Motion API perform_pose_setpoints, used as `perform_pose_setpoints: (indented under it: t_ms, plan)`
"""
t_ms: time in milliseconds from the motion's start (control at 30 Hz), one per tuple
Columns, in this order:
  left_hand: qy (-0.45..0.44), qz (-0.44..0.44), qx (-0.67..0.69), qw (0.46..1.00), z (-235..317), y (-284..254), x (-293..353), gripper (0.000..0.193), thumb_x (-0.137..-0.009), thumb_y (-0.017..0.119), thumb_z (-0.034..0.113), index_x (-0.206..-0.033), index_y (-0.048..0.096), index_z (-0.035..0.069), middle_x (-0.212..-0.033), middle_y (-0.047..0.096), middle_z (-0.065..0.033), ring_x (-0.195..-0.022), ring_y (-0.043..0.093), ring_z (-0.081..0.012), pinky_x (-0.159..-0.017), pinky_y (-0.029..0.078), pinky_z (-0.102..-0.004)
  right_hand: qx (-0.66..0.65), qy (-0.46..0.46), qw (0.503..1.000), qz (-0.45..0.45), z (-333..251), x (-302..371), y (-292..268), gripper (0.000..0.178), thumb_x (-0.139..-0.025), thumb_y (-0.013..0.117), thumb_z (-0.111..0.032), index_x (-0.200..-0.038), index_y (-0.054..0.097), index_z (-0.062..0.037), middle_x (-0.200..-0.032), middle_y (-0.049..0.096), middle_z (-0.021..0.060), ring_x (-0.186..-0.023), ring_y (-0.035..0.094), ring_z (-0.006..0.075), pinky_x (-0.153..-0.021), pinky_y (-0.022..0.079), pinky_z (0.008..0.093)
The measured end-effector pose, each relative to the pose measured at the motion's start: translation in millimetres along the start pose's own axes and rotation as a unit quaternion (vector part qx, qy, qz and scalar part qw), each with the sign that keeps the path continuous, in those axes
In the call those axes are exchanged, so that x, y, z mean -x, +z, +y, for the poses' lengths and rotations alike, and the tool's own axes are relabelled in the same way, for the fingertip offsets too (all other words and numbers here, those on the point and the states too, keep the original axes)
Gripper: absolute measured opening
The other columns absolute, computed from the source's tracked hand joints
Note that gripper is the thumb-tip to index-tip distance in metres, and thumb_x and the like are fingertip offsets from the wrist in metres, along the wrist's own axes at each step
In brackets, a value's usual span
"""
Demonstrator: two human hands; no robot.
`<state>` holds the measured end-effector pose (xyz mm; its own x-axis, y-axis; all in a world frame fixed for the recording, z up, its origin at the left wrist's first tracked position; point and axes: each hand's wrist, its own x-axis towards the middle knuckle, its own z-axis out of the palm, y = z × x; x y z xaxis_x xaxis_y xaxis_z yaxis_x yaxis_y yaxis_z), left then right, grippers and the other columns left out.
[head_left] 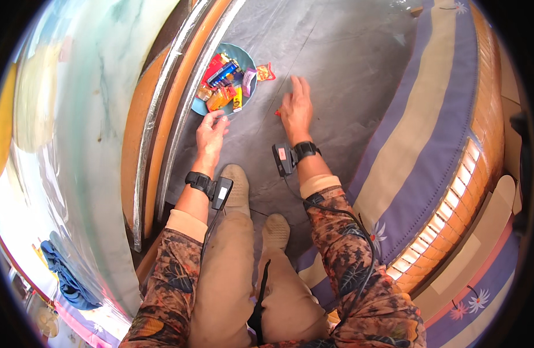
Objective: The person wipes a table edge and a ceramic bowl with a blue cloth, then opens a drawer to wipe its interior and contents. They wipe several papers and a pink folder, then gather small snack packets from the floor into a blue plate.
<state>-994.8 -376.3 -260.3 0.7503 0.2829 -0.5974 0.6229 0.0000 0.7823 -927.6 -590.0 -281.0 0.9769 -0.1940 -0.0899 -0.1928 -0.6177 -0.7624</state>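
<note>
A light blue basin on the floor holds packaged snacks, among them a blue packet, an orange packet, a yellow packet and a pale purple packet. My left hand is at the basin's near rim, fingers loosely bent and apart, holding nothing visible. To the right, low over the floor, is my right hand. A small red thing shows at its thumb side, apparently pinched there, mostly hidden; the other fingers stretch forward. A red and yellow snack packet lies just right of the basin.
A glass-topped table with a wooden, metal-trimmed edge stands at left. Along the right runs a woven seat with a purple and beige striped cushion. My shoes are on the grey floor. Dark blue cloth lies lower left.
</note>
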Motion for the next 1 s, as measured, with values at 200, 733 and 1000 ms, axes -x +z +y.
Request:
perform_pose_setpoints:
  t_ms: [200, 733, 1000]
  plan:
    - [0.018, 0.028, 0.047, 0.998, -5, -5, -3, 0.022, -0.099, 0.064, 0.010, -0.119, 0.064, -0.001, -0.109, 0.068, -0.0094, -0.098, 0.070, -0.0201, -0.081, 0.056, -0.0319, 0.094, -0.144, 0.982, -0.078, -36, -66, 36, 0.026, -0.090, 0.058, -0.007, -0.115, 0.064, -0.0111, -0.128, 0.058, 0.0137, -0.107, 0.063, 0.0370, -0.090, 0.053, 0.0475]
    - [-0.076, 0.016, 0.157, 0.984, 27, 2, -1, 0.032, -0.098, 0.058, 0.008, -0.124, 0.045, -0.006, -0.116, 0.064, -0.0220, -0.100, 0.070, -0.0388, -0.086, 0.059, -0.0511, -0.097, -0.073, 0.993, 0.009, -84, -39, 3, 0.044, -0.082, 0.076, -0.041, -0.109, 0.071, -0.0064, -0.113, 0.071, 0.0123, -0.101, 0.068, 0.0310, -0.090, 0.054, 0.0412]
    - [-0.071, -0.008, 0.157, 0.985, 35, 6, 15, 0.033, -0.094, 0.048, -0.005, -0.126, 0.048, -0.004, -0.124, 0.063, -0.0213, -0.102, 0.069, -0.0379, -0.086, 0.058, -0.0530, -0.191, 0.090, 0.950, -0.230, -17, -50, -2, 0.051, -0.084, 0.075, -0.040, -0.108, 0.071, 0.0049, -0.092, 0.073, 0.0155, -0.089, 0.069, 0.0228, -0.081, 0.051, 0.0360]
